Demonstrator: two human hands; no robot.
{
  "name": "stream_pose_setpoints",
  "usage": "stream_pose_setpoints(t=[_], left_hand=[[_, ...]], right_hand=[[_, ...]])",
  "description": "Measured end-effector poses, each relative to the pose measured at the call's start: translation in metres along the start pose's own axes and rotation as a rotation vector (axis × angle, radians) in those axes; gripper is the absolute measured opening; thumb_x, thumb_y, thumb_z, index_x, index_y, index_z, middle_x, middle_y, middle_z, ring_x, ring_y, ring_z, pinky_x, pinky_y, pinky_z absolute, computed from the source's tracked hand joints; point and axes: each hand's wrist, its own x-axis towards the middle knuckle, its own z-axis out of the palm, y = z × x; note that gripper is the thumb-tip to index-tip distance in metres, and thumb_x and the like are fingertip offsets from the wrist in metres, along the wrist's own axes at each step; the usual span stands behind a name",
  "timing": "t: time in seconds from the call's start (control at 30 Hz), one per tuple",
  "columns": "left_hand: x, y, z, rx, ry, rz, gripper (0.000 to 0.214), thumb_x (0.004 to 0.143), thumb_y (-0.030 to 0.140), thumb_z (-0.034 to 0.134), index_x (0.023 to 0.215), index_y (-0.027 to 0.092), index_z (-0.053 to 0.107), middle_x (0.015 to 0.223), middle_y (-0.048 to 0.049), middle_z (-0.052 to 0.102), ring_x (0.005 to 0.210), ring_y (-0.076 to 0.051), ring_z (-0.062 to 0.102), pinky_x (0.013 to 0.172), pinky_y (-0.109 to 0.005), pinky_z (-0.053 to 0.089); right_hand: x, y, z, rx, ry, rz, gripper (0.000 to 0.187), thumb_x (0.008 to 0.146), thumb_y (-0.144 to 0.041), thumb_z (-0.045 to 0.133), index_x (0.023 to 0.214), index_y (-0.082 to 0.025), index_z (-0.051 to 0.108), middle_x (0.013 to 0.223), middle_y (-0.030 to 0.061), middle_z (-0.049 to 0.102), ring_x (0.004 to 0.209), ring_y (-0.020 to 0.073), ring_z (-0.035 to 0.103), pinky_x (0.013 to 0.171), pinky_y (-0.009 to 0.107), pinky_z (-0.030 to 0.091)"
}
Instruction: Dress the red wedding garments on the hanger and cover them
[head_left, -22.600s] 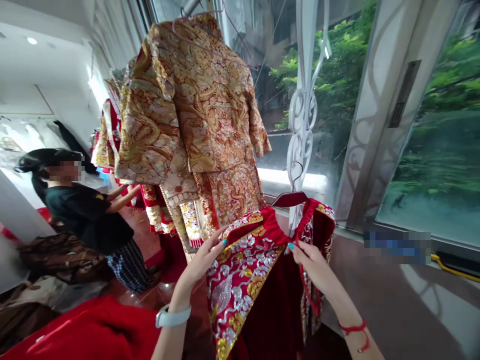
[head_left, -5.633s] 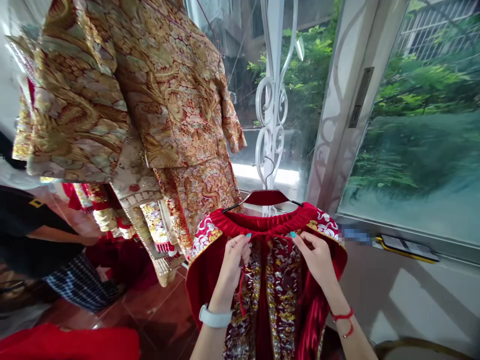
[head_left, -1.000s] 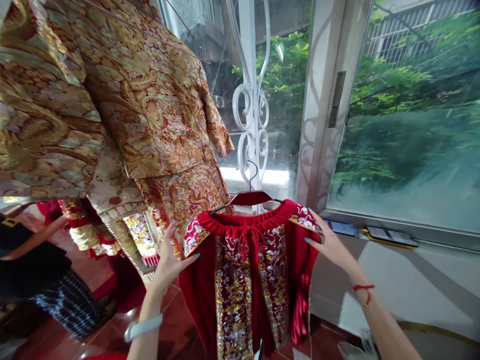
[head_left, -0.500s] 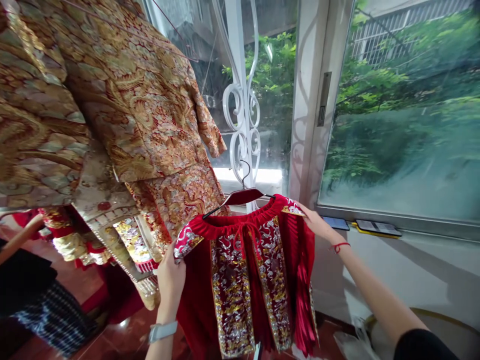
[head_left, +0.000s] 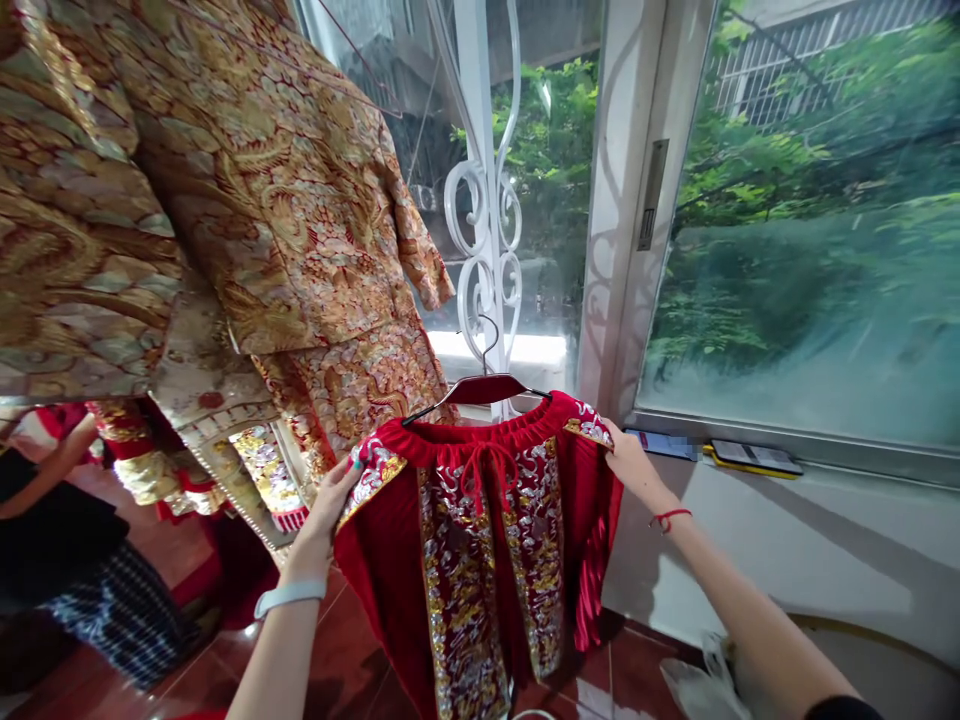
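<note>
A red velvet skirt [head_left: 480, 540] with gold and silver embroidered panels hangs from a dark red hanger [head_left: 484, 388], whose hook catches the white scrolled window grille [head_left: 487, 230]. My left hand [head_left: 330, 500] grips the skirt's left waist corner. My right hand [head_left: 626, 460] holds the right waist corner, fingers closed on the cloth. A red drawstring bow [head_left: 484, 465] sits at the middle of the gathered waistband. Between my two hands the waist is stretched wide.
Gold-and-red embroidered garments [head_left: 247, 200] hang close on the left. Another person in a black top [head_left: 45, 520] stands at the lower left. A window ledge [head_left: 787, 520] at right carries flat dark items [head_left: 754, 457]. The floor is red tile [head_left: 352, 660].
In the last second both hands shifted along the waist's outer corners and now hold the skirt spread out. Several seconds ago they were together at the drawstring in the middle.
</note>
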Motion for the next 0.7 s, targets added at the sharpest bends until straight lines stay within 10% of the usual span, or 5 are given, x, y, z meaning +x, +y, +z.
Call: stream_pose_setpoints(t=[0.23,0.43,0.57,0.7], left_hand=[[-0.004,0.017,-0.005,0.289,0.279,0.267,0.059,0.061,0.059,0.071,0.102,0.019,0.058,0.085,-0.0017,0.064,0.077,-0.021,0.060,0.076,-0.034,0.050],[-0.013,-0.005,0.009,0.330,0.208,0.233,0.054,0.065,0.058,0.065,0.101,0.018,0.056,0.090,-0.0056,0.064,0.086,-0.027,0.061,0.083,-0.042,0.050],[-0.012,-0.006,0.015,0.362,0.184,0.250,0.048,0.073,0.054,0.059,0.104,0.018,0.056,0.099,-0.0085,0.061,0.096,-0.029,0.058,0.091,-0.048,0.048],[-0.053,0.007,0.051,0.452,0.621,0.514,0.045,0.080,0.040,0.061,0.117,0.015,0.053,0.113,-0.0127,0.051,0.115,-0.031,0.046,0.099,-0.052,0.042]], right_hand=[[0.035,0.010,-0.030,0.026,0.120,-0.161,0.065,0.070,-0.003,0.038,0.131,-0.015,0.054,0.133,0.0106,0.061,0.124,0.0231,0.055,0.109,0.039,0.040],[0.019,0.030,0.000,-0.003,-0.171,-0.066,0.051,0.085,-0.017,0.038,0.136,-0.019,0.046,0.131,0.0108,0.060,0.115,0.0233,0.060,0.099,0.041,0.046],[-0.022,0.025,0.019,-0.098,0.131,0.196,0.038,0.088,-0.038,0.045,0.120,-0.018,0.051,0.112,0.0129,0.064,0.094,0.0262,0.063,0.076,0.037,0.049],[-0.077,0.013,0.051,-0.056,0.401,0.451,0.034,0.084,-0.052,0.052,0.096,-0.020,0.053,0.078,0.0048,0.062,0.066,0.0217,0.057,0.060,0.031,0.041]])
